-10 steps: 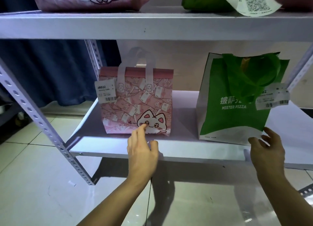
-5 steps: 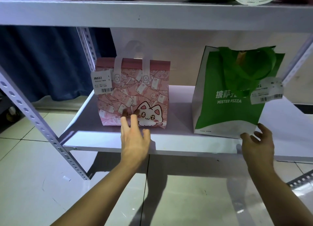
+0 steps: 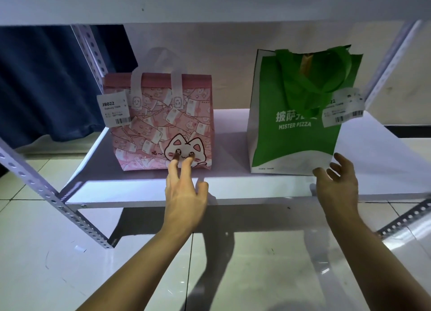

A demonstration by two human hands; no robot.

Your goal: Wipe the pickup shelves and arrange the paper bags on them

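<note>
Head view, one frame. Shelf [image 3: 233,189] runs across mid-frame, white board on perforated grey uprights.

Pink bag [image 3: 161,124] stands upright on the shelf at about 10 o'clock from frame centre, cat print facing out, two pale handles raised. White tag [image 3: 114,109] marked J8022 hangs off its upper left corner.

Green bag [image 3: 296,119] stands upright at about 2 o'clock, well apart from the pink bag, bare shelf between them. Front reads MISTER PIZZA. Green handles droop over the front and cover part of the printed characters. Slip [image 3: 342,107] hangs off its right side, blurred, text not readable.

Left hand [image 3: 184,191]: fingers straight and spread narrow, two fingertips [image 3: 176,158] touching the pink bag's front low down on the cat face; thumb lies out toward the shelf edge. Holds nothing.

Right hand [image 3: 335,184]: fingers loosely spread and relaxed, holding nothing, just beside the green bag's lower right corner. Contact with the bag cannot be told.

Surroundings: upper shelf [image 3: 210,5] spans the top of frame at 12 o'clock, overhanging both bags. Left upright [image 3: 53,201] slants across at 8 o'clock. Blue curtain [image 3: 46,82] hangs behind the frame at 9 o'clock. Pale tiled floor [image 3: 58,264] below, glossy, with shadows of both arms. Right upright [image 3: 394,61] passes just behind the slip.
</note>
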